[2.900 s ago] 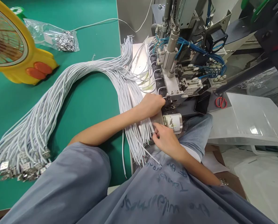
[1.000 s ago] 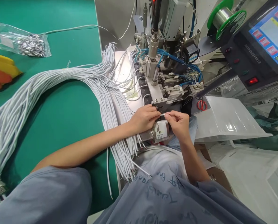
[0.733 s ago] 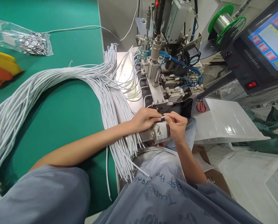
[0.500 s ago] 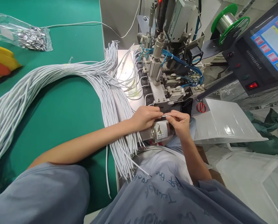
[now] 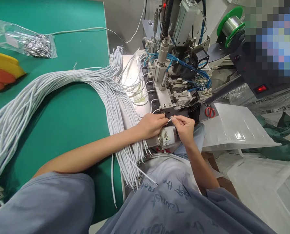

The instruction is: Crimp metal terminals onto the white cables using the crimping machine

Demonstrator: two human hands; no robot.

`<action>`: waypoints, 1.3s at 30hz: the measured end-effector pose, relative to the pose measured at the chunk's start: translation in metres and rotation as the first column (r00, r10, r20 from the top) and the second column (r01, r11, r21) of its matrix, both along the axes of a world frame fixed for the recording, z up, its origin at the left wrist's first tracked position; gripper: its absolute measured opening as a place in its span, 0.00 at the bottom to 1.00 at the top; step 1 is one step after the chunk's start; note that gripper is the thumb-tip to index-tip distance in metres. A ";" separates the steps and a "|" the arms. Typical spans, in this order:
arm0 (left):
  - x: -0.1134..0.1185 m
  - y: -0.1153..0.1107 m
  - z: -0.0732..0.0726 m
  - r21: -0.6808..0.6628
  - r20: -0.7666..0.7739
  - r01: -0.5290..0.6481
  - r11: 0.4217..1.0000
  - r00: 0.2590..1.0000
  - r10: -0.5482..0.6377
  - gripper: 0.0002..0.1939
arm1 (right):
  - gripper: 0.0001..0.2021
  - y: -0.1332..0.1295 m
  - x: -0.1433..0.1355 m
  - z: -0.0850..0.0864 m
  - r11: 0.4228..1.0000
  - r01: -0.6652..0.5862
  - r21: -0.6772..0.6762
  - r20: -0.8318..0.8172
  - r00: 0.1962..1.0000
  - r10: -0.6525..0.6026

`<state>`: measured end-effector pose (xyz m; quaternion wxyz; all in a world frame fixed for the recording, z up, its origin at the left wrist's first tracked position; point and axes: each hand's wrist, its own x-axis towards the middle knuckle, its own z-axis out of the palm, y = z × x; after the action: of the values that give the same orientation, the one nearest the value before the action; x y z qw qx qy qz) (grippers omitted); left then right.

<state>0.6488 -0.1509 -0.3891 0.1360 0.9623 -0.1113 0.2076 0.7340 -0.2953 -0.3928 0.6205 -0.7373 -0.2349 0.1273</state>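
Note:
Between my two hands, in front of the machine, is the end of a white cable [image 5: 170, 120]. My left hand [image 5: 152, 125] is closed around it, fingertips pinched together. My right hand [image 5: 185, 127] pinches the thin wires at its tip with thumb and forefinger. A large bundle of white cables [image 5: 69, 76] curves over the green table [image 5: 71, 113], and its loose ends hang under my left forearm. Just below my hands is a motor-like cylinder with a white label [image 5: 168, 136]. The machine [image 5: 163, 87], with metal cylinders and blue tubes, stands right beyond my fingers.
A plastic bag of small metal parts [image 5: 36, 45] lies at the table's far left, near a yellow and orange object [image 5: 3, 73]. Right of the machine are red-handled scissors [image 5: 210, 112], a green wire spool [image 5: 230, 24], a control box [image 5: 254, 78] and a white plastic sheet [image 5: 242, 128].
My right hand has shifted slightly left, closer to my left hand. The cable end between them is now tilted, and fine reddish wires show at its tip.

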 end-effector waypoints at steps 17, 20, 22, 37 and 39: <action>0.004 -0.001 0.002 0.045 -0.439 -0.080 0.996 0.894 0.092 0.21 | 0.10 0.004 0.021 -0.033 0.988 -0.137 -0.067 -0.282 0.953 0.113; 0.003 -0.002 0.003 0.102 -0.447 -0.057 0.993 0.889 0.097 0.23 | 0.10 0.004 0.022 -0.033 0.988 -0.142 -0.056 -0.305 0.945 0.118; 0.003 -0.002 0.005 0.129 -0.449 -0.047 0.991 0.888 0.100 0.23 | 0.10 0.004 0.022 -0.033 0.989 -0.139 -0.055 -0.312 0.943 0.116; 0.001 -0.002 0.008 0.174 -0.423 0.002 0.985 0.903 0.073 0.22 | 0.11 0.005 0.019 -0.033 0.991 -0.118 -0.065 -0.243 0.965 0.099; 0.001 -0.002 0.008 0.176 -0.422 0.005 0.984 0.904 0.071 0.22 | 0.11 0.005 0.019 -0.032 0.991 -0.115 -0.061 -0.241 0.966 0.097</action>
<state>0.6497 -0.1531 -0.3812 0.0695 0.9942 -0.0802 -0.0160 0.7534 -0.2908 -0.4253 0.6085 -0.7258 -0.1930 0.2565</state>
